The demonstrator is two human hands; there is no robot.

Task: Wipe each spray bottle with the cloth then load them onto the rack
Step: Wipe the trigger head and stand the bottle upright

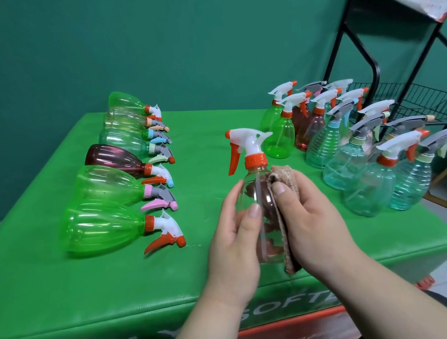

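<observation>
Over the table's [62,287] near edge, my left hand [232,224] is curling round a clear bottle [256,190] while my right hand [309,215] is pressing the pinched cloth [283,174] against it, with rows of bottles waiting along the left edge [106,231] and the right edge [357,164] and the rack [376,74] showing none loaded.

Clear spray bottle [261,215], white head, orange collar and trigger: was upright, gripped in left hand [235,229]. Folded brown cloth [282,176] was pressed to its right side by right hand [309,215]. Row of lying bottles [106,231] was at left of bench [62,287]. Upright bottles [355,153] were clustered at right, near black wire rack [375,74].
</observation>
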